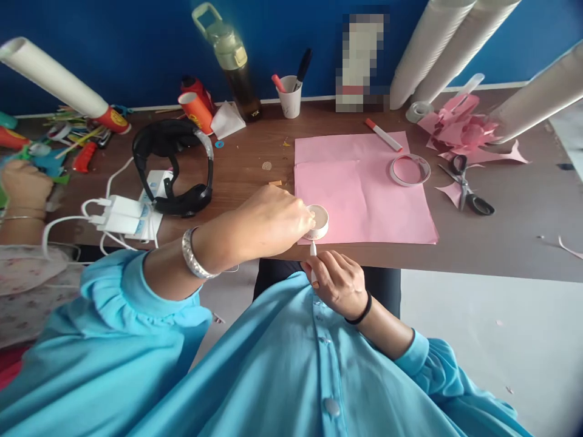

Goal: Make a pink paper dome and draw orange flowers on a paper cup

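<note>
My left hand (pixel 268 220) has its fingers closed on a small round white piece (pixel 320 220), like a lid or ring, at the near edge of the pink paper (pixel 387 212). Below it, past the table edge, my right hand (pixel 339 280) is wrapped round a thin white stick-like tool (pixel 313 249) whose end points up at the round piece. Whether the two touch is hard to tell. A white ring (pixel 427 177) and a red-and-white marker (pixel 383 135) rest on the paper's right part.
Scissors (pixel 463 188) and pink scraps (pixel 460 124) lie to the right. Behind stand a cup of pens (pixel 290 103), a bottle (pixel 237 73) and white rolls (pixel 432 48). A black headset (pixel 186 203) and white chargers (pixel 121 215) sit left, near another person's hand (pixel 25 188).
</note>
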Motion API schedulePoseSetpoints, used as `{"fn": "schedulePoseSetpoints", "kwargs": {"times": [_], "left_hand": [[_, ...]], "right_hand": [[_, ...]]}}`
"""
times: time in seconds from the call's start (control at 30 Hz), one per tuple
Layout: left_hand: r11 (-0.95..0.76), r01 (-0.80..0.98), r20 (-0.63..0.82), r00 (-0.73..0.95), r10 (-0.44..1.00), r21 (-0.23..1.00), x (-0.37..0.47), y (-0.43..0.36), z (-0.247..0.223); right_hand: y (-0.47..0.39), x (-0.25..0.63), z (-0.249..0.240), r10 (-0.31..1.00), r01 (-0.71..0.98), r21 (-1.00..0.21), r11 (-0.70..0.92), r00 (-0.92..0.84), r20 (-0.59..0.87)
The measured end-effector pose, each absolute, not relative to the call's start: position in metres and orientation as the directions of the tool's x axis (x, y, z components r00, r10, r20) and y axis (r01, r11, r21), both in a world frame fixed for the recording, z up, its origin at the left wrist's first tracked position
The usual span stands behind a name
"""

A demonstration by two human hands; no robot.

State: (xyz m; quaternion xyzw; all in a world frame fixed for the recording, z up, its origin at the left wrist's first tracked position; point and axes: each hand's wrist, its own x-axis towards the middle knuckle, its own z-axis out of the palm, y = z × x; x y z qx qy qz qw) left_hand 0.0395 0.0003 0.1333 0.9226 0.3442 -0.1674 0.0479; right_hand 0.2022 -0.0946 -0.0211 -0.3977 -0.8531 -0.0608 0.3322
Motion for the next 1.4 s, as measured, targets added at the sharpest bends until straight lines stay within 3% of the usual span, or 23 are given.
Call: {"fn": "schedulePoseSetpoints", "kwargs": {"times": [0.2,0.63,1.0,1.4], "left_hand": [[-0.769,0.639,-0.299,0.739,0.604,0.024,0.030,0.006,0.124],[-0.771,0.636,-0.315,0.727,0.611,-0.029,0.029,0.014,0.120],[-0.781,0.621,-0.340,0.722,0.602,-0.062,0.032,0.010,0.127],[-0.769,0.639,-0.294,0.737,0.609,0.012,0.022,0.009,0.116]], "right_hand": [[-0.096,0.200,-0.016,0.590,0.664,-0.153,0.732,-0.505,0.630],[-0.062,0.157,-0.018,0.519,0.739,0.102,0.666,-0.557,0.648],[-0.061,0.149,-0.018,0.568,0.806,0.082,0.586,-0.481,0.668],[-0.085,0.161,-0.019,0.663,0.783,-0.025,0.622,-0.509,0.549]]}}
